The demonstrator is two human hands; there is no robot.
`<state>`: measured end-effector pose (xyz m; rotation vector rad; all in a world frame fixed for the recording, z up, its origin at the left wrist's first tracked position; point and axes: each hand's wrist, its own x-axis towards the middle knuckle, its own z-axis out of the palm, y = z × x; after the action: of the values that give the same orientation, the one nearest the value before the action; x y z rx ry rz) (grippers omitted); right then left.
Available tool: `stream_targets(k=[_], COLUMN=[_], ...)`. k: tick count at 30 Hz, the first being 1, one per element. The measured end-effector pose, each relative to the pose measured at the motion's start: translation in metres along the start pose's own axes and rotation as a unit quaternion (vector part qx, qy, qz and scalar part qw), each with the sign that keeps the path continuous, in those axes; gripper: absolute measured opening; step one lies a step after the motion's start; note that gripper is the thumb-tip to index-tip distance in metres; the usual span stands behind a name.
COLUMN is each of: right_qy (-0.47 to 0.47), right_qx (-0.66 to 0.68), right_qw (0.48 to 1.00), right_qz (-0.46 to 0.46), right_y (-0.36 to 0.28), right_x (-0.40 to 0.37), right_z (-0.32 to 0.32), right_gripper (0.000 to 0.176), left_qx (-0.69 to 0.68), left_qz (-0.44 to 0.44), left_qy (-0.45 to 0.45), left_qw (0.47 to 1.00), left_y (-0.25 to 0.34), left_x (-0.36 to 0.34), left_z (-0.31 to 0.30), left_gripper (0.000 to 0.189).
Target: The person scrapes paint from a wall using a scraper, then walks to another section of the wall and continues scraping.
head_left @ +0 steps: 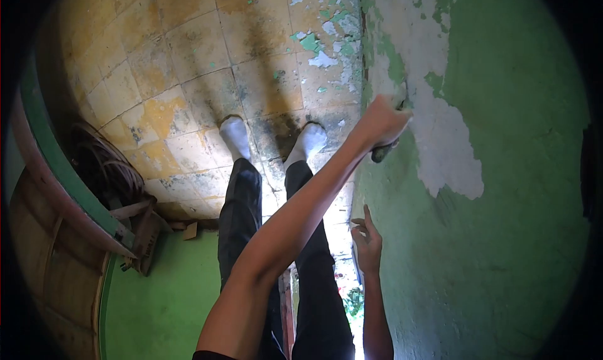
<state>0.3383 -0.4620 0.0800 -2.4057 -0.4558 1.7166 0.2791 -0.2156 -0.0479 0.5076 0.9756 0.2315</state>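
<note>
My left hand [384, 122] is closed around a scraper, reaching across my legs to the wall on the right. The dark end of the scraper's handle [384, 151] sticks out below my fist. Its other end is at the wall, by the border of a bare whitish patch [449, 140] in the green paint [515, 247]. Lower down, my right hand [367, 240] is beside the same wall, index finger stretched out and the other fingers partly bent, holding nothing.
Paint flakes [323, 60] lie on the stained yellow floor tiles [195, 46] along the wall. My feet in white socks [309, 140] stand there. At left are a curved green-and-pink edge [47, 152], a coiled bundle [107, 162] and a wooden piece [147, 237].
</note>
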Motion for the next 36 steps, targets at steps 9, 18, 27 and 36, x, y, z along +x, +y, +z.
stream_targets(k=[9,18,27,36], right_qy=[-0.001,-0.003,-0.001,0.000], right_qx=[0.006,0.004,-0.006,-0.049], right_qw=[1.000,1.000,1.000,0.999], right_qz=[-0.002,0.013,-0.008,-0.003], right_y=[-0.001,0.005,0.001,0.025], right_x=[0.003,0.007,0.013,0.010], right_z=[-0.001,-0.002,-0.005,0.003], right_gripper=[0.066,0.066,0.067,0.062], left_qx=[0.010,-0.040,-0.013,0.025], left_qz=[-0.014,-0.064,-0.047,-0.042], left_qy=[-0.005,-0.021,-0.030,-0.048], left_qw=[1.000,0.997,0.998,0.998], left_y=[-0.019,-0.015,-0.021,-0.020], left_x=[-0.016,-0.029,-0.025,-0.020], left_z=[0.010,0.014,0.006,-0.003], left_gripper=[0.022,0.013,0.015,0.020])
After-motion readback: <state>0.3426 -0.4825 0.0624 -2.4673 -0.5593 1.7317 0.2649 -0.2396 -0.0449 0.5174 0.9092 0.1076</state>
